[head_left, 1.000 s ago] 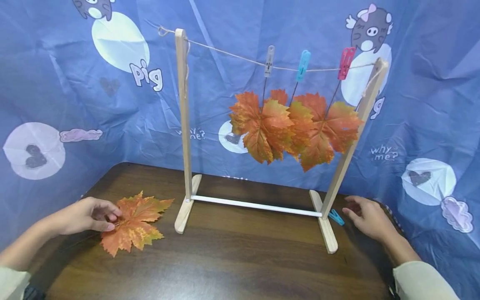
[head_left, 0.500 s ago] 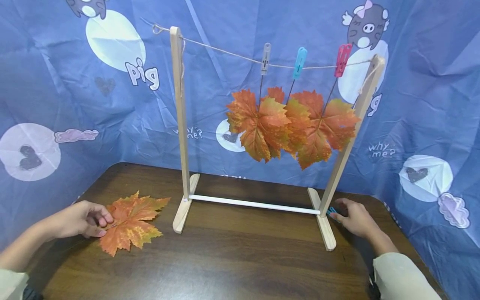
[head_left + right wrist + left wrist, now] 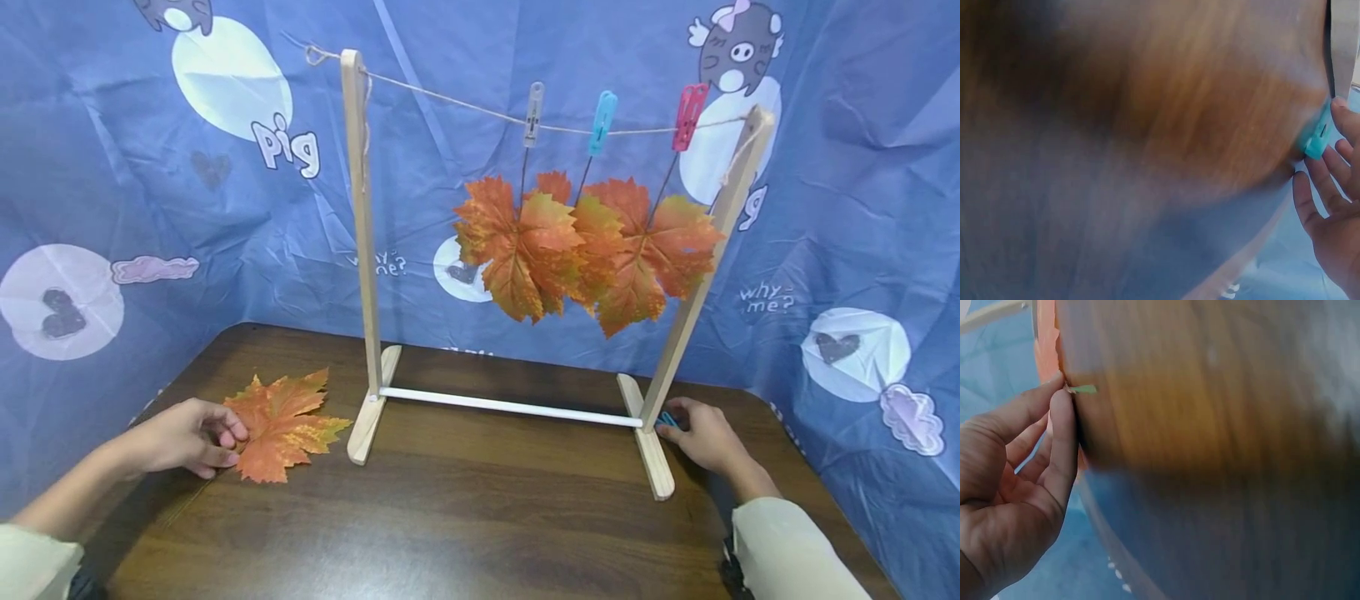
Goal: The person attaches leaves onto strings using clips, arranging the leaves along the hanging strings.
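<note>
At the left of the table, my left hand [image 3: 197, 437] pinches an orange artificial maple leaf [image 3: 281, 429] near its base. The left wrist view shows thumb and finger together there, a green bit of stem [image 3: 1085, 389] poking out and the leaf's orange edge [image 3: 1047, 340] behind. On the other side, my right hand [image 3: 705, 433] holds a small blue clothespin [image 3: 1317, 139] between thumb and fingers, beside the foot of the wooden rack [image 3: 362, 225]. Several similar leaves [image 3: 517, 250] hang from the rack's string by a clear clothespin [image 3: 533, 117], a blue one [image 3: 602, 123] and a pink one [image 3: 689, 118].
A white crossbar [image 3: 510, 407] joins the rack's two wooden feet low over the brown table [image 3: 465, 525]. Blue cloth [image 3: 300, 275] with cartoon prints hangs close behind and at both sides.
My right hand has moved left to the blue clothespin and taken it between thumb and fingers. My left hand has turned the leaf, its tips now pointing further up and right.
</note>
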Available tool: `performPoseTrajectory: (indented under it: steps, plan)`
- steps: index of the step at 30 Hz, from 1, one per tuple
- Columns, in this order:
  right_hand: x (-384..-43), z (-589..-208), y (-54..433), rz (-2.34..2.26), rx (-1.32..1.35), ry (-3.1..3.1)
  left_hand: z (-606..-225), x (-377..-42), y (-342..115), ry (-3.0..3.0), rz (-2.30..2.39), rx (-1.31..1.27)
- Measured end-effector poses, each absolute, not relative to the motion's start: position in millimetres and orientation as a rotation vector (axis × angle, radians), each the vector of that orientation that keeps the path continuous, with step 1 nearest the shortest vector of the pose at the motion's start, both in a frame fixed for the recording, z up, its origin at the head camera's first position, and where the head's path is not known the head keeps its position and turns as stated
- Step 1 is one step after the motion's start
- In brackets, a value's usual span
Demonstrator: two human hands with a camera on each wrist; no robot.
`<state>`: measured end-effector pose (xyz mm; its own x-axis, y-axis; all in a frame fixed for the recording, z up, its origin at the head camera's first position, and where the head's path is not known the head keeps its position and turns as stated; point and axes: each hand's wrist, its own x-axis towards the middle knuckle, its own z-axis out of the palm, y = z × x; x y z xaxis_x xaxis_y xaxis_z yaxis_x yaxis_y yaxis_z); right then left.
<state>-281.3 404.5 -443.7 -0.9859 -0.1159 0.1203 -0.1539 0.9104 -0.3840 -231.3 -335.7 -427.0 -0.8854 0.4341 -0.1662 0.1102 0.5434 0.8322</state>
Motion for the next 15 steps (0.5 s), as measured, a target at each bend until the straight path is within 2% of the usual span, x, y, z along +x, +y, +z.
performPoseTrajectory:
  steps: [9, 12, 15]
  plan:
    - [-281, -439, 400, 0.596, 0.229, -2.976, -431, -232, -308, 2.301, 1.471, 0.303]
    - [-280, -439, 400, 0.601, 0.227, -2.983, -432, -233, -302, 2.275, 1.466, 0.338]
    - [-280, -440, 401, 0.605, 0.221, -2.988, -430, -233, -302, 2.386, 1.330, 0.484]
